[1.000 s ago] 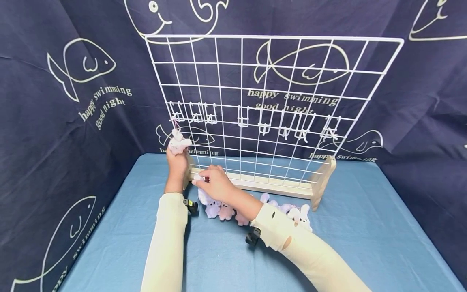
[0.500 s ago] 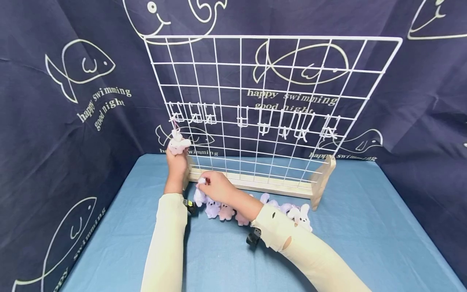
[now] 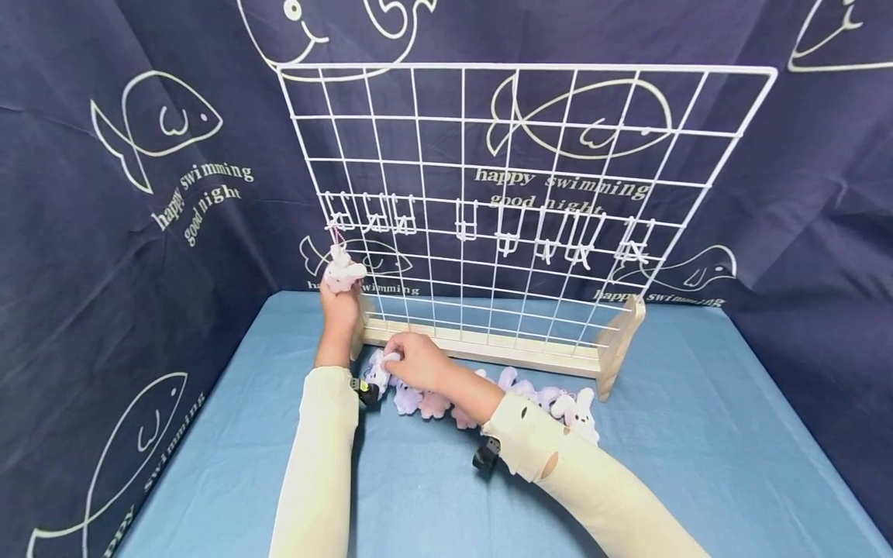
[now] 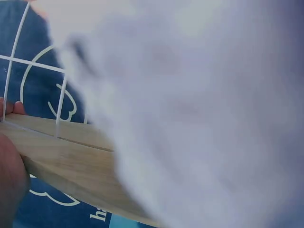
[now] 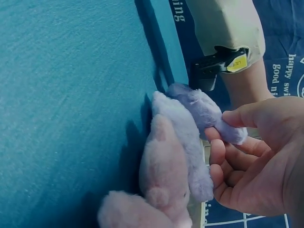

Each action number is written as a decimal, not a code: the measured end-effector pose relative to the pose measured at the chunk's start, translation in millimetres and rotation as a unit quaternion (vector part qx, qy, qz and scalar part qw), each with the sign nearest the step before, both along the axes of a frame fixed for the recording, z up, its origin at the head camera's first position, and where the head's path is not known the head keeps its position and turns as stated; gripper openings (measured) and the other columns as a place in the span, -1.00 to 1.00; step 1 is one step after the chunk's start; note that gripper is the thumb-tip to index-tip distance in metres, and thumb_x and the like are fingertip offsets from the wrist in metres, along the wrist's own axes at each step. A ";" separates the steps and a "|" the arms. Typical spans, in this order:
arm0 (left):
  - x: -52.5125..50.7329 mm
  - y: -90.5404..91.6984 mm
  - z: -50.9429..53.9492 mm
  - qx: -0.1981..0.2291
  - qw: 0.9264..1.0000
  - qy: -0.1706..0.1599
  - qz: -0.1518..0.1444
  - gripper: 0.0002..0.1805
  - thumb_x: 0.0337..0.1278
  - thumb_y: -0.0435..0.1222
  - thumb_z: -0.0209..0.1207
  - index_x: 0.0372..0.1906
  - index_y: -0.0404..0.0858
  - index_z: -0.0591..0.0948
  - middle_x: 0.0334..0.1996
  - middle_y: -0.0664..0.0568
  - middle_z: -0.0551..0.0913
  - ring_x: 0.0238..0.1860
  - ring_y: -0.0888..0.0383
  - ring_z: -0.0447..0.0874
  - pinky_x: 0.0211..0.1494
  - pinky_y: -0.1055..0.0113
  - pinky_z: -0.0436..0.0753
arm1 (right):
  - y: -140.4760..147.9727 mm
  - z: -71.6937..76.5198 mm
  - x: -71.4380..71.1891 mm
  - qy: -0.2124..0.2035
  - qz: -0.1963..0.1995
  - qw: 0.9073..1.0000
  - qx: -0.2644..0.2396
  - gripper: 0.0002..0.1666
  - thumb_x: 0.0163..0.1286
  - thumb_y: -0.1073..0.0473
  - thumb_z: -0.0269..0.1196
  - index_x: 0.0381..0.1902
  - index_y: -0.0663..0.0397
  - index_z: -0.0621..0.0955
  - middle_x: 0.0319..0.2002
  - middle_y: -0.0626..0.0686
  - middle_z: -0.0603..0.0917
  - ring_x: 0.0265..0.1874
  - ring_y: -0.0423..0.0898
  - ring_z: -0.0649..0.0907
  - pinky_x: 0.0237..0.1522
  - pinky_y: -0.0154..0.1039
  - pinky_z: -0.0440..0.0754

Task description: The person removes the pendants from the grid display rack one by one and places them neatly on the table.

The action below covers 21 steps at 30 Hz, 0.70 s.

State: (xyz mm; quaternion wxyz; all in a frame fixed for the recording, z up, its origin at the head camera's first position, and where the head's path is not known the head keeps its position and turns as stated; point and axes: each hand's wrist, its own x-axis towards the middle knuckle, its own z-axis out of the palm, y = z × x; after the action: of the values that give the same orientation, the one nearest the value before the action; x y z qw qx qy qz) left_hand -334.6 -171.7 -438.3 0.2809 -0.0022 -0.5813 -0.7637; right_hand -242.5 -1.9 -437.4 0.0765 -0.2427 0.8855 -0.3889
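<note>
In the head view my left hand (image 3: 340, 310) is at the rack's left end, behind a pale pink plush bunny (image 3: 342, 275) that hangs from a hook by a pink cord. The left wrist view shows its fingers on both sides of the white wire grid (image 4: 35, 63), gripping the rack edge. My right hand (image 3: 418, 363) pinches an ear of a lavender plush bunny (image 3: 377, 373) between thumb and fingers, low by the rack's wooden base (image 3: 481, 349). That bunny is a close blur (image 4: 190, 118) in the left wrist view.
Several pink, lavender and white plush bunnies (image 3: 434, 404) lie in a row on the blue cloth (image 3: 432, 480) before the rack, partly under my right forearm. More white hooks (image 3: 466, 221) hang along the grid. Dark fish-print fabric (image 3: 174, 310) surrounds the table.
My right hand has lowered slightly, and the lavender bunny has swung down and left, its face turned more to the camera. The left hand has stayed put.
</note>
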 end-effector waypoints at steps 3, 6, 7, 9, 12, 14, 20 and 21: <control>0.1 0.5 0.6 0.024 1.000 0.009 -0.014 -0.60 0.14 -0.69 -0.02 -0.22 -0.15 0.60 -0.50 0.23 0.56 -0.45 0.33 0.49 -0.24 0.52 0.52 | 0.6 -0.8 1.7 -0.013 0.008 1.000 0.002 -0.91 0.40 0.19 0.37 -0.19 0.07 0.71 -0.48 -0.10 0.55 -0.47 -0.23 0.51 -0.37 -0.38 0.47; -0.6 0.7 0.7 0.033 0.999 0.016 -0.020 -0.59 0.13 -0.70 -0.02 -0.25 -0.13 0.60 -0.52 0.23 0.55 -0.46 0.33 0.48 -0.27 0.52 0.51 | 1.4 -2.1 2.5 -0.015 0.018 1.000 0.010 -0.93 0.39 0.21 0.38 -0.23 0.09 0.71 -0.47 -0.08 0.60 -0.49 -0.23 0.52 -0.38 -0.38 0.49; -0.4 0.9 1.2 0.032 0.999 0.016 -0.020 -0.59 0.14 -0.69 -0.01 -0.25 -0.12 0.60 -0.52 0.23 0.55 -0.47 0.33 0.48 -0.28 0.53 0.51 | 1.8 -2.7 2.7 -0.012 0.021 1.000 0.016 -0.93 0.38 0.21 0.39 -0.23 0.10 0.72 -0.44 -0.06 0.64 -0.46 -0.23 0.54 -0.35 -0.37 0.51; -0.9 0.7 1.5 0.033 0.999 0.018 -0.022 -0.60 0.16 -0.69 0.00 -0.26 -0.11 0.60 -0.53 0.23 0.55 -0.47 0.32 0.48 -0.29 0.53 0.50 | 2.4 -3.8 2.8 -0.004 0.027 0.999 0.030 -0.92 0.38 0.22 0.40 -0.20 0.09 0.75 -0.33 -0.02 0.74 -0.38 -0.20 0.61 -0.23 -0.34 0.60; -1.3 0.5 1.9 0.044 0.998 0.023 -0.028 -0.60 0.19 -0.68 0.00 -0.27 -0.11 0.60 -0.54 0.22 0.54 -0.49 0.32 0.47 -0.32 0.53 0.48 | 2.5 -6.3 3.2 0.013 0.038 0.998 0.058 -0.84 0.40 0.23 0.40 -0.09 0.08 0.80 -0.11 0.03 0.83 -0.14 -0.13 0.72 0.05 -0.23 0.69; -1.2 0.2 1.8 0.047 0.998 0.022 -0.027 -0.60 0.21 -0.68 -0.01 -0.28 -0.10 0.60 -0.55 0.22 0.54 -0.50 0.33 0.46 -0.34 0.54 0.47 | 1.9 -8.0 3.7 0.022 0.039 0.996 0.076 -0.78 0.43 0.23 0.38 -0.01 0.07 0.80 0.00 0.05 0.84 0.02 -0.07 0.76 0.20 -0.16 0.68; -0.1 -0.7 1.8 0.019 1.000 0.007 -0.019 -0.61 0.21 -0.67 -0.01 -0.25 -0.11 0.60 -0.53 0.24 0.55 -0.46 0.34 0.48 -0.30 0.54 0.49 | 0.6 -9.5 8.7 0.049 0.023 0.988 0.142 -0.72 0.42 0.21 0.38 0.05 -0.04 0.80 0.11 0.05 0.80 0.13 0.01 0.75 0.21 -0.09 0.68; 0.3 -0.8 2.0 0.014 1.000 0.004 -0.019 -0.61 0.20 -0.67 -0.01 -0.24 -0.12 0.60 -0.52 0.24 0.55 -0.45 0.34 0.48 -0.28 0.54 0.50 | 0.6 -9.4 9.5 0.056 0.023 0.986 0.152 -0.71 0.40 0.21 0.38 0.05 -0.05 0.81 0.10 0.06 0.80 0.11 0.03 0.75 0.19 -0.08 0.69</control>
State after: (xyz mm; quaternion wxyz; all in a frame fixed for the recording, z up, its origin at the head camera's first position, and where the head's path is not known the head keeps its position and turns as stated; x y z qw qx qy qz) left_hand -334.3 -172.5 -436.3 0.2683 -0.0123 -0.5694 -0.7769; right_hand -233.0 -1.3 -446.8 0.0718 -0.2702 0.9314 -0.2333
